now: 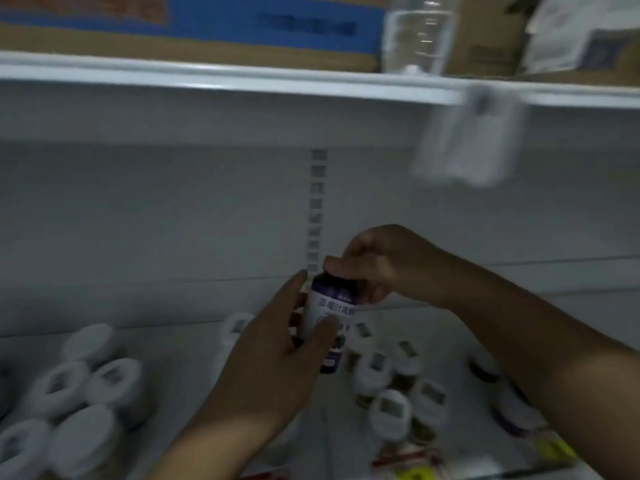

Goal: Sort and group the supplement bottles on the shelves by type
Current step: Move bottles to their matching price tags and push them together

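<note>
The person has one supplement bottle (330,317) lifted up off the shelf (194,368) and held in front of them with both hands, which looks like a check of the label before deciding which group it belongs with. The left hand (273,344) wraps around the body from the left, thumb lying across the front of the label, while the right hand (374,268) comes in from the right and pinches the top around the cap, probably to steady it or turn it so the print faces the camera. So both hands are clamped on the same bottle, close together, touching it at opposite ends. The bottle itself is upright, with a white label carrying dark printed characters, a dark purple band at the shoulder and another purple patch near the bottom; the cap is hidden under the fingers. Down on the shelf, a cluster of white-capped bottles (79,386) sits at the near left, and another bunch of white-capped bottles (398,386) with amber-looking bodies stands at the near right, so grouping seems partly under way. A couple of purple-banded bottles (512,414) stand further right, likely the held one's match, though the blur makes that hard to confirm. Overhead, a cardboard box (194,29) and a clear plastic bottle (417,32) rest on the upper shelf (242,77).
</note>
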The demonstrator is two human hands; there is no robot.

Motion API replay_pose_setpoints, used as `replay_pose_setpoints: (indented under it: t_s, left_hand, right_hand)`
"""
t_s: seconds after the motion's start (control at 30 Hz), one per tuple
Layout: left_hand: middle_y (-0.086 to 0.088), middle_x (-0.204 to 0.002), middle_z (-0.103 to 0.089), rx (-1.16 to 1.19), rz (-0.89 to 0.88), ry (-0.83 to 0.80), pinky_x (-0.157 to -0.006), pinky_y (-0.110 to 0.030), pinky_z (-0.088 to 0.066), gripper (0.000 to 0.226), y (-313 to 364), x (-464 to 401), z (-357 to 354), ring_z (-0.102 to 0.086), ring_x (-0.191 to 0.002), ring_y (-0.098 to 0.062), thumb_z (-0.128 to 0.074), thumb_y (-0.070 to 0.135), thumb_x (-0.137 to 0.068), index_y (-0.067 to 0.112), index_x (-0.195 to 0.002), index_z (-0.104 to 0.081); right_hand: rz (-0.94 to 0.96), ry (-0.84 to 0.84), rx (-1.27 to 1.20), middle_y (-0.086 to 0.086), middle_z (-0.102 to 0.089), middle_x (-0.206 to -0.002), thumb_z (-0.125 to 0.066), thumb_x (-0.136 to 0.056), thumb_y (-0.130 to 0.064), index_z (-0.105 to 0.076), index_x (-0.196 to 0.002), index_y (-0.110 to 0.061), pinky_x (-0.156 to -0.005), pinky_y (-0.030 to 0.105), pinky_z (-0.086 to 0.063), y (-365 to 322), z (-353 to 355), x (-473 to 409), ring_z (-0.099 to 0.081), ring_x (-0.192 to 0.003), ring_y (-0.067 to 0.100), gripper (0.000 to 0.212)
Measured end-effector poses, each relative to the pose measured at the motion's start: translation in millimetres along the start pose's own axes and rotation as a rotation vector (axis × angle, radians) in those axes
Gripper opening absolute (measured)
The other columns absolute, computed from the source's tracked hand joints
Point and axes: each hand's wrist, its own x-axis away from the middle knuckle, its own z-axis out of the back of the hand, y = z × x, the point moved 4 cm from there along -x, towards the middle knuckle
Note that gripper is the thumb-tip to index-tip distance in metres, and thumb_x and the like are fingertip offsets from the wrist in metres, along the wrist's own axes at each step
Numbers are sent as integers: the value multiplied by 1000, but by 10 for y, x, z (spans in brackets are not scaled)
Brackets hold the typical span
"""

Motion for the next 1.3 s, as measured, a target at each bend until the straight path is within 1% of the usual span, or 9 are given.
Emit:
replay_pose_setpoints:
  t_s: [0.33, 0.5, 0.6, 0.73, 0.83, 0.93, 1.13, 1.2, 1.3]
  left_hand:
    - [36, -104, -51, 33, -179, -150, -64, 4, -40, 45, 486, -423, -2074, -51, -87, 27, -62, 20, -85, 40, -122, -43]
    - [18, -123, -47, 83, 0, 57, -90, -19, -34, 40, 242, -509, -2428, -45, -111, -1, -54, 25, -91, 30, -130, -46]
    - [19, -124, -47, 106, 106, 139, -90, -18, -31, 33, 12, -354, -2516, -42, -114, -3, -48, 31, -93, 34, -126, -49]
    - [27, -115, -47, 112, 219, 73, -71, 3, -33, 28, -304, -173, -2626, -45, -93, 19, -43, 36, -94, 38, -122, -48]
    - [19, -127, -45, 100, 267, 29, -92, -15, -29, 34, -482, -112, -2745, -42, -110, 4, -41, 37, -95, 34, -128, -46]
    - [19, -132, -39, 104, 277, -14, -97, -18, -23, 37, -577, -88, -2881, -33, -119, 2, -37, 41, -95, 38, -132, -39]
    - [15, -148, -30, 335, 285, -30, -108, -24, -21, 52, -692, -81, -3090, -28, -132, 0, -34, 49, -91, 34, -141, -29]
    - [12, -151, -30, 434, 298, -64, -115, -37, -23, 66, -668, -91, -3198, -32, -134, -6, -39, 63, -83, 36, -142, -28]
    - [3, -144, -45, 555, 249, -88, -109, -47, -35, 63, -628, -111, -3345, -47, -128, -17, -45, 59, -84, 35, -141, -32]
  right_hand:
    - [-115, 112, 57, 6, -69, -87, -73, -67, -47, -61, -88, -13, -62, 26, -59, 986, 1666, 871, -70, -70, 13, 41]
    - [-91, 210, 229, 6, -59, -77, -68, -71, -26, -59, -88, -1, -57, 28, -47, 1416, 1751, 674, -56, -68, 15, 32]
    - [-123, 148, 360, 3, -52, -80, -66, -70, -18, -53, -87, -8, -51, 26, -34, 1720, 1660, 507, -46, -67, 13, 24]
    - [-195, -19, 407, 2, -47, -78, -71, -68, -21, -48, -83, -11, -51, 26, -30, 2043, 1528, 410, -43, -68, 14, 29]
    - [-217, -109, 388, 2, -51, -85, -76, -68, -34, -54, -90, -9, -56, 26, -33, 2209, 1475, 426, -46, -72, 13, 40]
    - [-265, -89, 234, -6, -54, -104, -65, -72, -57, -54, -114, -17, -74, 25, -41, 2332, 1585, 514, -52, -94, 10, 58]
    - [-179, 310, -464, -7, -39, -146, -36, -76, -65, -37, -139, -24, -114, 33, -27, 2964, 1498, 1391, -40, -129, 6, 75]
    - [-148, 295, -613, -8, -45, -142, -30, -77, -60, -38, -138, -23, -108, 26, -36, 3087, 1241, 1558, -44, -126, 2, 71]
    - [-122, 284, -730, -20, -69, -108, -28, -78, -57, -53, -119, -30, -73, 10, -50, 3017, 1017, 1561, -63, -101, -3, 55]
